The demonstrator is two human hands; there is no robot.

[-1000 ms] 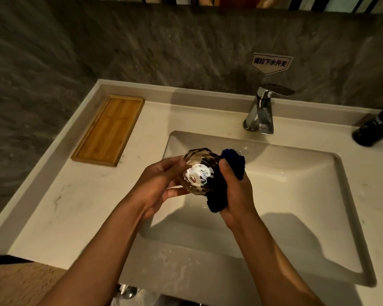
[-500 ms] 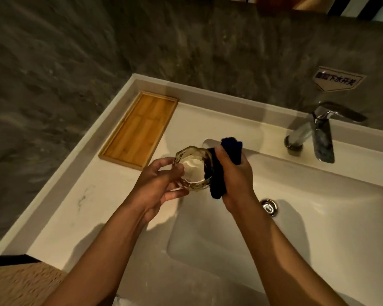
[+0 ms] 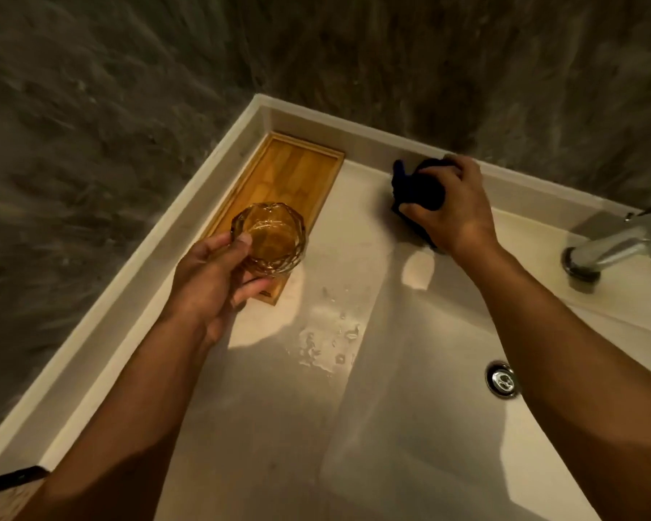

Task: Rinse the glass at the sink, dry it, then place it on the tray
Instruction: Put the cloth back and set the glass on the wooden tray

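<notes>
A faceted clear glass (image 3: 269, 238) is gripped by my left hand (image 3: 211, 280), thumb on its rim. It hangs over the near end of the wooden tray (image 3: 297, 171); whether it touches the tray I cannot tell. The tray lies along the left edge of the pale counter. My right hand (image 3: 451, 204) is closed on a dark blue cloth (image 3: 416, 188), pressed to the counter near the back ledge, between the tray and the faucet. The sink basin (image 3: 429, 408) lies below my right forearm.
A chrome faucet (image 3: 624, 246) stands at the right edge. The basin's drain (image 3: 502, 378) is visible. Water drops (image 3: 327, 344) lie on the counter between tray and basin. Dark stone walls rise behind the raised counter rim.
My hands have parted. The left carried the glass left over the tray's near end; the right took the cloth off the glass and back to the counter near the ledge.
</notes>
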